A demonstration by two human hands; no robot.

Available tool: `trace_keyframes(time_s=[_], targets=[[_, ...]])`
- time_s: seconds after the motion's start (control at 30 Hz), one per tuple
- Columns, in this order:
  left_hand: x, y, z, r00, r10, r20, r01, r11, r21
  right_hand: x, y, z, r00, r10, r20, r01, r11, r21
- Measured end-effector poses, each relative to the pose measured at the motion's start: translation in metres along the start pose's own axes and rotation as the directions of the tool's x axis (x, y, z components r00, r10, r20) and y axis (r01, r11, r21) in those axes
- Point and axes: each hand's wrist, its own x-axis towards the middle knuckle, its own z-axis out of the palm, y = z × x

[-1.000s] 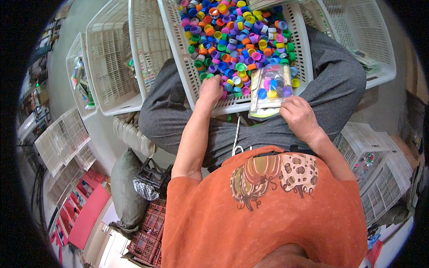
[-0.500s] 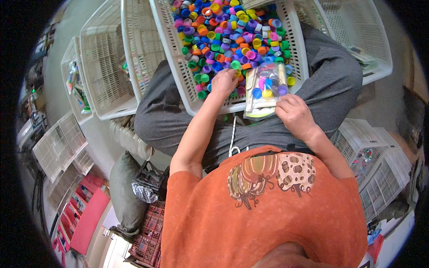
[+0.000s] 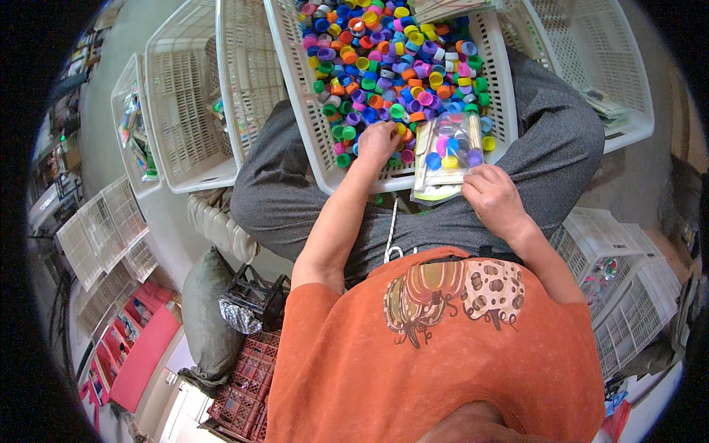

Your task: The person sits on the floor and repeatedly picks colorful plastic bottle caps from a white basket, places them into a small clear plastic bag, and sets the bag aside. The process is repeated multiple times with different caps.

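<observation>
Small plastic bottle caps (image 3: 391, 77) in many colours fill a white plastic basket (image 3: 303, 129) lying across my lap. My left hand (image 3: 379, 142) reaches over the basket's near side into the caps, its fingers closed at a yellow bottle cap (image 3: 401, 128). A clear plastic bag (image 3: 436, 184) rests on the near right corner of the basket. Through it I see several coloured caps and flat, pale wooden sticks. The fingers of my right hand (image 3: 493, 193) pinch the bag's lower right edge.
Empty-looking white baskets (image 3: 188, 96) stand on the left, beside one with colourful packets (image 3: 135, 136). Packed bags (image 3: 605, 107) lie in a basket on the right. Another clear bag (image 3: 450, 7) overlaps the cap basket's far end. Behind me are a stuffed sack (image 3: 210, 317) and a red crate (image 3: 247, 376).
The whole view has shifted slightly, so the scene sits a little lower and further right. My left hand stays at the caps and my right keeps its grip on the bag.
</observation>
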Motion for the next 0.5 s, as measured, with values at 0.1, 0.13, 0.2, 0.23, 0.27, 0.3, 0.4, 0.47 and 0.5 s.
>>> trace_keyframes(time_s=[0.1, 0.13, 0.2, 0.23, 0.27, 0.3, 0.4, 0.47, 0.5], targets=[[0.0, -0.001, 0.0, 1.0, -0.021, 0.008, 0.021, 1.0, -0.017, 0.0, 0.0, 0.0, 1.0, -0.002, 0.004, 0.002, 1.0, 0.0], [0.0, -0.001, 0.0, 1.0, -0.028, 0.011, 0.028, 0.999, -0.028, 0.0, 0.0, 0.0, 1.0, -0.002, 0.006, 0.002, 1.0, 0.0], [0.0, 0.002, -0.003, 0.998, -0.059, -0.004, 0.059, 0.997, -0.043, 0.0, 0.001, 0.001, 1.0, 0.0, 0.006, 0.0, 1.0, -0.001], [0.001, 0.004, -0.005, 0.997, -0.074, -0.011, 0.073, 0.996, -0.051, 0.0, 0.001, 0.001, 1.0, 0.003, 0.004, -0.002, 1.0, 0.0], [0.003, 0.006, -0.009, 0.991, -0.113, -0.071, 0.104, 0.987, -0.125, 0.0, 0.001, 0.001, 1.0, 0.005, 0.002, -0.005, 1.0, 0.0], [0.005, 0.007, -0.013, 0.979, -0.159, -0.129, 0.131, 0.971, -0.2, 0.0, 0.001, 0.001, 1.0, 0.008, 0.002, -0.008, 1.0, 0.002], [0.025, -0.004, -0.018, 0.932, -0.286, -0.223, 0.217, 0.932, -0.29, 0.001, 0.001, 0.001, 1.0, 0.013, 0.0, -0.013, 1.0, 0.007], [0.036, -0.008, -0.018, 0.909, -0.323, -0.264, 0.273, 0.939, -0.207, 0.002, 0.001, 0.001, 1.0, 0.01, -0.001, -0.01, 1.0, 0.008], [0.039, -0.007, -0.019, 0.913, -0.329, -0.244, 0.284, 0.938, -0.2, 0.001, 0.001, 0.001, 1.0, 0.011, 0.001, -0.011, 1.0, 0.009]])
